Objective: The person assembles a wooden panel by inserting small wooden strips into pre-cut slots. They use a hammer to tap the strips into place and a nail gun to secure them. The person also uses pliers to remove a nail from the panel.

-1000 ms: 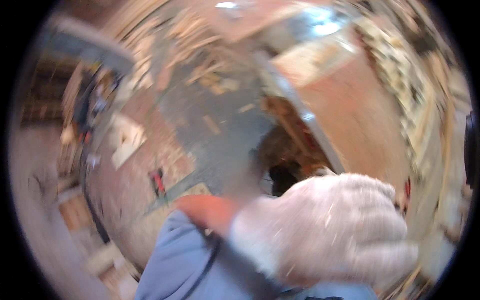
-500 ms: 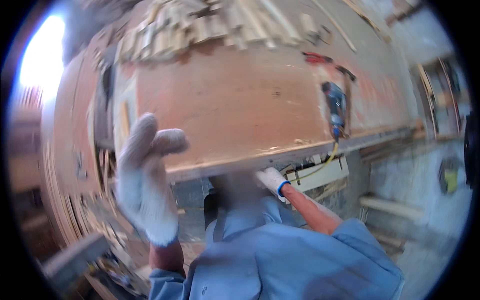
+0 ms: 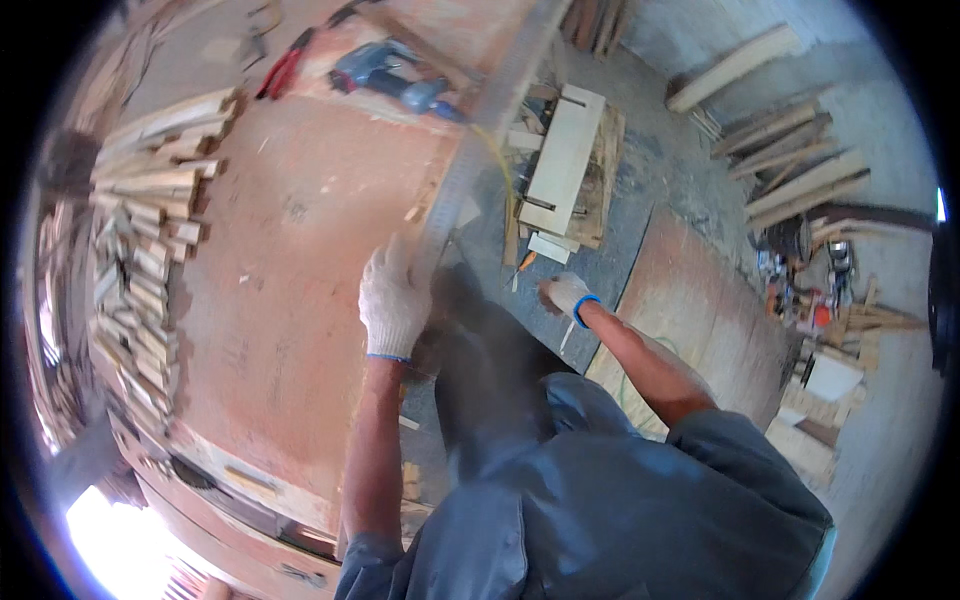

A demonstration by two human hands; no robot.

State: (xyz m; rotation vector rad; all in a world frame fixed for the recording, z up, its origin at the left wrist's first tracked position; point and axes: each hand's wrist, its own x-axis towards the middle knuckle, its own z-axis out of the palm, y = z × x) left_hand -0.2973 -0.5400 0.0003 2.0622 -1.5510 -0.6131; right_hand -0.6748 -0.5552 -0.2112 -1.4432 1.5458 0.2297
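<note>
My left hand (image 3: 392, 300), in a white knit glove with a blue cuff, rests at the edge of the reddish workbench (image 3: 270, 300). Its fingers look stretched out and somewhat blurred, with nothing seen in them. Over the floor on the right is my right hand (image 3: 568, 297), gloved the same way, its fingertips bare and loosely bent; I see nothing held. Beyond it lie a small orange-handled tool (image 3: 525, 262) and a pale board (image 3: 565, 155) with dark slots. On the bench's far part lie a blue-grey nail gun (image 3: 385, 78) with a yellow hose (image 3: 497, 155) and red-handled pliers (image 3: 287, 70).
Many cut wood strips (image 3: 150, 240) are piled along the bench's left side. A plywood sheet (image 3: 690, 320) lies on the floor at the right. Timber pieces (image 3: 790, 150) lie by the wall, with a cluster of small items (image 3: 815, 290) further along.
My view has swung to the right, showing more floor. My left hand has come down from its raised position to the bench edge. The right hand now hangs farther out from the bench.
</note>
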